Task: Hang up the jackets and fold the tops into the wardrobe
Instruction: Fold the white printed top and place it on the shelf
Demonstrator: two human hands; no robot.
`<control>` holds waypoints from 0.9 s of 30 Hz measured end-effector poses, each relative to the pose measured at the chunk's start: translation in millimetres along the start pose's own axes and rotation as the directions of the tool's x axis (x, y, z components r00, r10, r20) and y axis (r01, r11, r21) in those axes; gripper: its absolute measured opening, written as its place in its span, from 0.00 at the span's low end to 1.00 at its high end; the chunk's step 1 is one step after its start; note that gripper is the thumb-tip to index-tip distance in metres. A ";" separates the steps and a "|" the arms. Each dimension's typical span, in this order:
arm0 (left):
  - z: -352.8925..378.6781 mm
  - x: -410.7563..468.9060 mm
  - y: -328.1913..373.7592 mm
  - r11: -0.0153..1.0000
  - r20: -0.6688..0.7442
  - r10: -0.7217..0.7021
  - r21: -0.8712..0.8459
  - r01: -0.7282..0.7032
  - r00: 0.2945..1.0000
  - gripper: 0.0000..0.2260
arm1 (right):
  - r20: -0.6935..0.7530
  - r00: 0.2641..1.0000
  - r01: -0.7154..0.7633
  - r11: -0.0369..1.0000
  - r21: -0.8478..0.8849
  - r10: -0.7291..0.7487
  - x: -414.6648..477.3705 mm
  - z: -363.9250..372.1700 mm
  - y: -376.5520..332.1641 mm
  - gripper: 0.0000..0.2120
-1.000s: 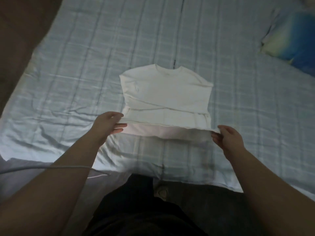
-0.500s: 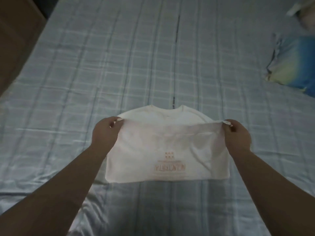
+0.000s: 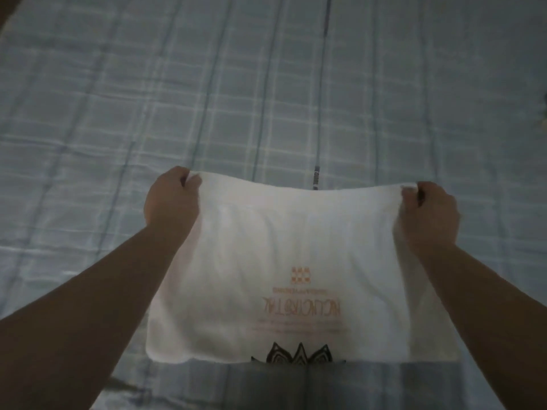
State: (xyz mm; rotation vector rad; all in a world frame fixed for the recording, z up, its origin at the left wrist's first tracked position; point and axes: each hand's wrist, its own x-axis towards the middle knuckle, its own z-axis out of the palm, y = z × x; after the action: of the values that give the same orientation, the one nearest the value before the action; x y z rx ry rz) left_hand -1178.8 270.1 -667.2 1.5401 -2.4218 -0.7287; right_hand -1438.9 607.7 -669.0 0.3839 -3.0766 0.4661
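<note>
A white top [image 3: 284, 247] lies folded in half on the bed, its hem end brought over toward the far side. A faint orange print shows upside down on the upper layer, with a dark pattern at the near edge. My left hand [image 3: 171, 202] pinches the far left corner of the folded layer. The far right corner is gripped by my right hand [image 3: 426, 211]. The collar is hidden under the fold.
The light blue checked bedsheet [image 3: 266, 84] spreads all around the top. At the far right edge a small sliver of another object [image 3: 544, 113] shows, too little to identify.
Both hands carried the hem away from me over the top, folding it in half and covering the collar. The view moved closer; the pillow slid out of frame.
</note>
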 end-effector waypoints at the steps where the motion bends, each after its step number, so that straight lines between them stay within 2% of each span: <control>1: 3.1 2.6 -1.1 1.000 -0.011 0.000 0.017 0.001 1.000 0.11 | -0.003 1.000 0.013 1.000 -0.018 -0.013 3.2 5.6 -1.5 0.12; 6: 14.9 4.0 -9.1 0.994 -0.006 0.046 0.100 -0.045 0.999 0.07 | 0.006 0.999 0.039 0.988 -0.151 -0.039 4.6 23.6 -6.3 0.12; 8: 16.3 0.5 -12.4 0.989 -0.032 0.104 0.108 -0.100 0.994 0.17 | 0.008 0.997 0.074 0.986 -0.152 -0.073 1.6 22.6 -7.0 0.11; 9: 14.5 -4.6 -12.1 0.977 -0.057 0.171 0.137 -0.162 0.984 0.22 | -0.011 0.994 0.104 0.987 -0.120 -0.107 -2.2 19.6 -7.7 0.13; 11: 7.9 -26.4 -8.5 0.916 -0.050 0.362 0.202 -0.345 0.931 0.25 | -0.064 0.972 0.224 0.974 -0.045 -0.227 -17.0 7.3 -9.8 0.16; 13: -0.3 -67.6 -5.4 0.834 0.051 0.506 0.227 -0.503 0.861 0.25 | -0.050 0.926 0.372 0.927 -0.043 -0.374 -47.8 -8.9 -6.4 0.19; 15: -7.1 -116.4 -9.2 0.769 0.193 0.555 0.251 -0.587 0.809 0.26 | 0.070 0.882 0.470 0.880 -0.063 -0.466 -90.8 -22.7 3.1 0.22; 17: -6.7 -157.3 -23.9 0.725 0.333 0.533 0.293 -0.623 0.778 0.27 | 0.231 0.845 0.514 0.852 -0.101 -0.482 -132.0 -30.1 15.3 0.26; 20: 2.2 -188.5 -51.1 0.720 0.448 0.429 0.355 -0.596 0.785 0.28 | 0.370 0.839 0.492 0.847 -0.201 -0.400 -170.5 -25.5 40.7 0.29; 23: 11.7 -192.7 -65.9 0.719 0.458 0.377 0.404 -0.566 0.805 0.29 | 0.427 0.841 0.467 0.846 -0.259 -0.333 -177.3 -14.3 59.4 0.30; 27: 19.1 -190.3 -67.8 0.699 0.464 0.357 0.443 -0.561 0.811 0.30 | 0.420 0.845 0.460 0.852 -0.251 -0.332 -174.7 -3.3 64.5 0.30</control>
State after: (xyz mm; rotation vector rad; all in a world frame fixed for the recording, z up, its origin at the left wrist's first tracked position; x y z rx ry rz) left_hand -1047.2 421.6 -696.6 0.8565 -3.3300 -0.1732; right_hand -1285.1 710.1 -692.1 1.1900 -3.1709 -0.1817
